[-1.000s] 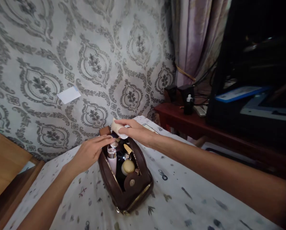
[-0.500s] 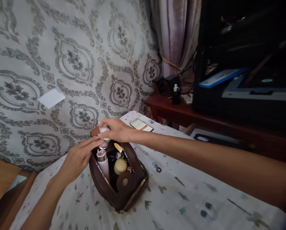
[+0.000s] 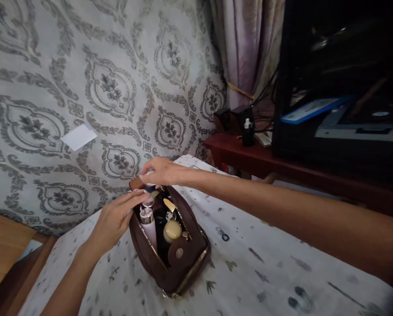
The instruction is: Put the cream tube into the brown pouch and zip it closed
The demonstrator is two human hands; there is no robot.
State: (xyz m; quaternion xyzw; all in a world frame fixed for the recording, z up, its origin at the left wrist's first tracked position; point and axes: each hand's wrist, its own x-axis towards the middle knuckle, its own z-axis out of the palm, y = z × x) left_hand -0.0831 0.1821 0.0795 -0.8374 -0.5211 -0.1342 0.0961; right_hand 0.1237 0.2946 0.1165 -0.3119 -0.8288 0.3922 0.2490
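Note:
A dark brown zip bag (image 3: 194, 245) lies open on the patterned cloth. Inside it stand a pale pink tube with a silver cap (image 3: 149, 226), a second silver-capped bottle (image 3: 148, 202), a round jar with a cream-coloured lid (image 3: 173, 230) and a gold-coloured piece (image 3: 169, 204). At the bag's far end my right hand (image 3: 160, 171) is closed around a small white container (image 3: 149, 177), mostly hidden by the fingers. My left hand (image 3: 117, 215) rests at the left rim, its fingers stretched out flat over the far silver-capped bottle.
The cloth (image 3: 245, 281) with small printed motifs covers the surface under the bag. A phone (image 3: 194, 166) is mostly hidden behind my right forearm. To the right stand a reddish wooden table (image 3: 239, 151), a black bottle (image 3: 248, 133) and a large black screen (image 3: 344, 66). Patterned wall (image 3: 117, 87) rises behind.
My right hand has gone slightly lower with the white container, down into the far end of the bag. The whole view has shifted a little; my left hand keeps its place at the rim.

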